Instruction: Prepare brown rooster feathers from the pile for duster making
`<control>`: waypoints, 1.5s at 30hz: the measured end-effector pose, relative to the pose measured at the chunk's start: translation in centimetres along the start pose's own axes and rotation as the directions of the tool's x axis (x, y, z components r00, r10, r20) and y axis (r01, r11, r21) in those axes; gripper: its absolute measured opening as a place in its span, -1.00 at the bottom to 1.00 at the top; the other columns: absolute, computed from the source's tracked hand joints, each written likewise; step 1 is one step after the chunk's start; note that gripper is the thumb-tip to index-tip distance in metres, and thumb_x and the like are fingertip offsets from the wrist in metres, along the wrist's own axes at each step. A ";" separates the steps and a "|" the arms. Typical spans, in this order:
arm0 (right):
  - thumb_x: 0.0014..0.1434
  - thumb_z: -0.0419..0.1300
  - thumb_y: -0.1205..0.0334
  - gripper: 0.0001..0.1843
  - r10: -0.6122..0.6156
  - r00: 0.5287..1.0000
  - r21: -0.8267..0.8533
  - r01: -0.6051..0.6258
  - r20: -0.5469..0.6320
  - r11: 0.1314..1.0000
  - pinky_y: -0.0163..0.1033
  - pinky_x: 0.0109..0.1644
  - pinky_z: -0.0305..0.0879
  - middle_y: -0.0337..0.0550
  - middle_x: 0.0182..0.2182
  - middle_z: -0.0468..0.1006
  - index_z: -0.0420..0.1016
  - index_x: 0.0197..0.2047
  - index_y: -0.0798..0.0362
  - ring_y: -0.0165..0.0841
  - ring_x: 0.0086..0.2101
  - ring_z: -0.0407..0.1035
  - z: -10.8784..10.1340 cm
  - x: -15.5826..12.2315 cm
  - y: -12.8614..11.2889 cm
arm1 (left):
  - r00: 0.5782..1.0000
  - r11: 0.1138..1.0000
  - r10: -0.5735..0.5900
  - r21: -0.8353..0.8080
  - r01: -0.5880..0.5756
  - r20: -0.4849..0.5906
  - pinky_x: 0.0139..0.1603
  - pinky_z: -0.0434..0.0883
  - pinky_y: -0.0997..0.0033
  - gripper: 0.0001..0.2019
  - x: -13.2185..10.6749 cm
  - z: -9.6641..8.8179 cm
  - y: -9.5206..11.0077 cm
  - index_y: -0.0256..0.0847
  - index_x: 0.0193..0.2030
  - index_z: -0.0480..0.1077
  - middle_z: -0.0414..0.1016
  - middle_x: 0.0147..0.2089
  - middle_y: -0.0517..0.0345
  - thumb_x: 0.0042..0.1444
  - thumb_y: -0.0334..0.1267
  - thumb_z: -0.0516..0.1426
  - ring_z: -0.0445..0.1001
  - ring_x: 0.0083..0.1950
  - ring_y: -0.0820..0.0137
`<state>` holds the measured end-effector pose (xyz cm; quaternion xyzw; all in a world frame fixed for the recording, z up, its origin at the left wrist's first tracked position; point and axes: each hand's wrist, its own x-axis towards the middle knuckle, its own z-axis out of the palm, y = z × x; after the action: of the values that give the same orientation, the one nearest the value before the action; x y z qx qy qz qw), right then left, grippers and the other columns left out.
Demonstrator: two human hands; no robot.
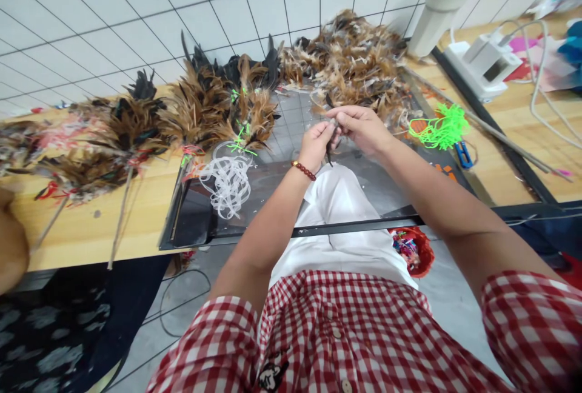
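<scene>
My left hand (314, 144) and my right hand (361, 129) meet above a glass panel (291, 168) set in the wooden table, and together they pinch a small dark feather (330, 149) that hangs down between the fingers. A red bead bracelet (303, 170) circles my left wrist. Just beyond the hands lies a loose heap of brown feathers (359, 62). To the left, several finished feather dusters (136, 126) rest with their sticks pointing toward me.
A coil of clear plastic ties (227, 184) and a bundle of neon green ties (440, 128) lie on the table, with blue scissors (462, 154) nearby. At the back right stand a white cylinder device (439, 8) and a white box with cables (484, 59). Another person's arm (11, 241) shows at the left edge.
</scene>
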<state>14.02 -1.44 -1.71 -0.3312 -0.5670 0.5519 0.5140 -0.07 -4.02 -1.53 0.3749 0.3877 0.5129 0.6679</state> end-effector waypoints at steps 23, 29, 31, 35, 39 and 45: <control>-0.30 0.61 -0.36 -0.34 0.014 0.995 0.031 -0.012 -0.097 0.999 -0.24 -0.48 0.35 -0.27 -0.60 0.49 0.52 -0.49 0.03 -0.40 -0.58 0.35 1.1 -0.3 -0.1 | 1.000 0.996 -0.008 0.089 0.008 0.002 -0.45 0.29 0.60 -0.69 -0.3 0.1 0.5 -0.27 -0.48 0.43 0.37 -0.62 0.32 0.33 -0.35 0.25 0.31 -0.59 0.63; 0.06 0.45 0.03 -0.74 -0.109 0.964 -0.530 -0.039 -0.244 0.847 -0.24 -0.27 0.31 -0.26 -0.52 0.54 0.65 -0.39 0.06 -0.42 -0.47 0.34 -1.3 1.8 -0.9 | 0.982 0.971 -0.069 -0.236 0.027 -0.175 -0.42 0.33 0.58 -0.67 0.4 -0.6 1.6 -0.22 -0.42 0.32 0.30 -0.58 0.37 0.44 -0.31 0.11 0.30 -0.58 0.62; 0.08 0.39 0.20 -0.88 -0.084 0.983 -0.790 -0.079 -0.163 0.608 -0.18 -0.15 0.36 -0.18 -0.44 0.64 0.70 -0.35 0.07 -0.31 -0.36 0.48 -1.7 2.8 -1.6 | 0.969 0.931 -0.089 -0.366 -0.001 -0.230 -0.41 0.34 0.58 -0.66 0.7 -1.1 2.2 -0.20 -0.40 0.28 0.27 -0.56 0.39 0.49 -0.30 0.04 0.29 -0.58 0.62; 0.22 0.30 0.14 -0.74 -0.034 0.992 -0.972 -0.112 -0.122 0.205 -0.07 -0.01 0.42 0.03 -0.18 0.76 0.77 -0.13 0.08 -0.04 -0.07 0.61 0.0 4.3 -1.6 | 0.952 0.898 -0.117 -0.439 -0.020 -0.281 -0.48 0.25 0.58 -0.67 0.9 -1.6 2.8 -0.19 -0.36 0.26 0.13 -0.58 0.44 0.51 -0.29 0.00 0.13 -0.63 0.63; 0.27 0.24 0.18 -0.68 0.034 0.991 -0.991 -0.128 -0.126 0.045 0.05 0.04 0.47 0.26 -0.03 0.73 0.75 -0.04 0.14 0.13 0.02 0.60 1.7 5.8 -0.8 | 0.954 0.915 -0.128 -0.403 0.008 -0.272 -0.50 0.19 0.61 -0.67 0.8 -1.6 2.7 -0.20 -0.35 0.25 0.13 -0.58 0.43 0.52 -0.29 -0.02 0.10 -0.63 0.66; 0.25 0.19 0.23 -0.75 -0.285 0.950 -0.894 0.016 -0.126 0.448 -0.08 -0.06 0.48 -0.06 -0.33 0.71 0.69 -0.14 0.09 -0.18 -0.26 0.56 -0.6 5.3 -1.3 | 0.950 0.892 -0.161 -0.451 0.026 -0.266 -0.52 0.19 0.59 -0.67 0.5 -1.2 2.7 -0.20 -0.37 0.26 0.13 -0.58 0.44 0.51 -0.30 0.00 0.09 -0.64 0.65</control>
<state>13.50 3.46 0.62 -0.5656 -0.7255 0.0814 0.3836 -2.12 -2.87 0.28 0.1132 0.3745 0.6045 0.6939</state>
